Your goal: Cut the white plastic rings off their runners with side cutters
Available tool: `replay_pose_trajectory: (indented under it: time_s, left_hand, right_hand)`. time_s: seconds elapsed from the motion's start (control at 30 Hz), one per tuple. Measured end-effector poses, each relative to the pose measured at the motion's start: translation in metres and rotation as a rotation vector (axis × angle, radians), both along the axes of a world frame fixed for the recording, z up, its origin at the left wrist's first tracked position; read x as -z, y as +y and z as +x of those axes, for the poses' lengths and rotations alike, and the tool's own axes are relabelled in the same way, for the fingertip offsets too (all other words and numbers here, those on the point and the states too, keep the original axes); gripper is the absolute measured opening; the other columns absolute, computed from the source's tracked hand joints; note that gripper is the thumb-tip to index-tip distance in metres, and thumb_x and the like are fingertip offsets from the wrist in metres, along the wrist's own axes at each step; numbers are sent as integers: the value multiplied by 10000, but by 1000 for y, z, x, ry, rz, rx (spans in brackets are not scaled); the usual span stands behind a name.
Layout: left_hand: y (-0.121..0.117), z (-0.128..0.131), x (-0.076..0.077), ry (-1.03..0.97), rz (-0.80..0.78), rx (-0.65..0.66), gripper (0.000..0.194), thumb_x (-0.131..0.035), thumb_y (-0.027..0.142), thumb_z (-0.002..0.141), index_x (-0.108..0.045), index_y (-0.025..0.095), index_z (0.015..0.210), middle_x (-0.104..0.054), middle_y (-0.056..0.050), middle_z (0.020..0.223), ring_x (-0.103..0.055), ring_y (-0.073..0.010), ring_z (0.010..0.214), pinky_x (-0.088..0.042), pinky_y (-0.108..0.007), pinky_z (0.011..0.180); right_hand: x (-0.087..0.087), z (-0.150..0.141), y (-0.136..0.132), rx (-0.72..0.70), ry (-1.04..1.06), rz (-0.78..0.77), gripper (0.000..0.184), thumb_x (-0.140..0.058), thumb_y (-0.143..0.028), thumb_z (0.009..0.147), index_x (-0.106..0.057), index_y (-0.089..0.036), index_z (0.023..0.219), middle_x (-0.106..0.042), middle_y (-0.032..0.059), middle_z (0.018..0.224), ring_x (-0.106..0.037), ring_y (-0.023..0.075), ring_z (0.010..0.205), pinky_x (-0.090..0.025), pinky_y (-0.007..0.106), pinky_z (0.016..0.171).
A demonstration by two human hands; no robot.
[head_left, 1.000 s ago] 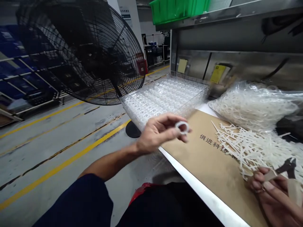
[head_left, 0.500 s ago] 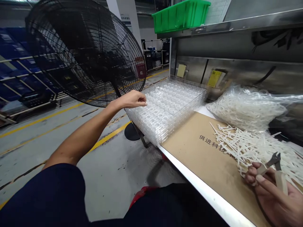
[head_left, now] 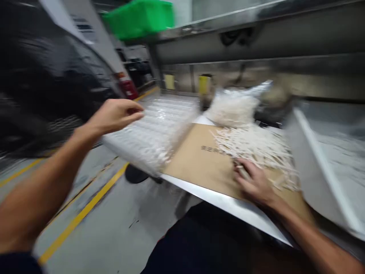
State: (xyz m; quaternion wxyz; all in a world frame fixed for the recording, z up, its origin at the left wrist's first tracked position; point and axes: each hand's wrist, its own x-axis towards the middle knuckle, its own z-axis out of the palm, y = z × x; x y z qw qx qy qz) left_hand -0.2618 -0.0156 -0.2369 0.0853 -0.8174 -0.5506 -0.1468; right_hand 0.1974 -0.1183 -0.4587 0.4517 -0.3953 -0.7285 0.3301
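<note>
Fingers of the left hand (head_left: 114, 116) hang loosely curled and empty over the clear ring tray (head_left: 151, 129); the right hand (head_left: 252, 182) curls around something blurred beside white plastic strips (head_left: 253, 146), heaped on a cardboard sheet (head_left: 196, 163), apparently to protect the worktop.

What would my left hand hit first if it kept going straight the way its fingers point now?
Probably the clear plastic tray of white rings: the left hand points across it, though blur hides how far above the tray the hand is.

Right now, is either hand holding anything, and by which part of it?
The left hand holds nothing, above the clear plastic tray. The right hand closes on a pale object, but blur hides what it is and which part is held.
</note>
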Motion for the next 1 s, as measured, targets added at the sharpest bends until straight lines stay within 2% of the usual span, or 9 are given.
replay_pose_trajectory:
  time_s: [0.1,0.23,0.3,0.37,0.53,0.63,0.73,0.87,1.0]
  left_hand:
    - [3,63,-10,30,112,158,653,-464,709,962,-758,146,1115,-733,-9,929,-611,-116,767,-427,-259,763]
    - [8,178,-5,77,50,619,496,-523,606,996,-753,181,1108,-738,-19,984,-636,-138,813,-437,-268,731]
    - [6,242,11,164,-69,790,380,-571,478,1002,-750,171,1138,-735,-45,962,-617,-136,740,-430,-273,679]
    - [3,302,34,242,-163,846,292,-610,377,983,-761,151,1091,-738,-79,986,-633,-149,748,-444,-278,683]
    - [-7,403,96,342,-301,803,227,-684,340,915,-778,170,1033,-760,-126,1051,-705,-240,909,-479,-302,734]
    - [-5,425,119,307,-329,785,163,-677,247,871,-785,163,957,-767,-126,980,-709,-249,870,-458,-308,696]
    - [4,427,126,225,-377,783,149,-620,164,843,-768,148,842,-752,-106,844,-682,-221,767,-426,-309,664]
    - [15,415,112,38,-455,776,146,-591,187,854,-709,140,782,-721,-71,745,-635,-166,665,-408,-289,623]
    - [23,388,97,-170,-548,742,195,-503,273,941,-652,148,942,-747,-82,795,-689,-154,686,-445,-253,584]
  right_hand:
    - [-5,-9,0,-97,-230,114,475,-714,-132,695,-691,-231,1159,-723,100,1021,-672,295,924,-583,480,876]
    - [-8,-12,3,-153,-428,186,473,-686,-148,722,-642,-156,1193,-708,122,1043,-652,287,943,-573,448,869]
    - [-11,-10,1,-165,-485,211,478,-678,-164,768,-611,-138,1240,-706,140,1088,-655,290,960,-572,449,865]
    - [-13,-7,0,-168,-526,230,490,-680,-178,800,-588,-134,1279,-705,154,1136,-666,298,988,-573,457,874]
    - [-17,-1,1,-169,-602,268,497,-677,-190,856,-562,-129,1336,-698,181,1267,-686,307,1113,-568,447,949]
    - [-21,-2,0,-160,-634,280,495,-673,-202,869,-567,-114,1345,-702,187,1253,-704,310,1067,-580,439,906]
    - [-25,-4,-3,-155,-647,293,476,-672,-216,876,-581,-119,1333,-707,177,1217,-702,311,1044,-577,440,884]
    - [-28,-4,-4,-146,-653,306,444,-681,-217,868,-593,-134,1295,-710,151,1149,-691,297,986,-570,416,811]
    - [-26,-4,-4,-145,-657,328,440,-694,-217,854,-595,-133,1274,-708,139,1132,-678,280,951,-558,388,779]
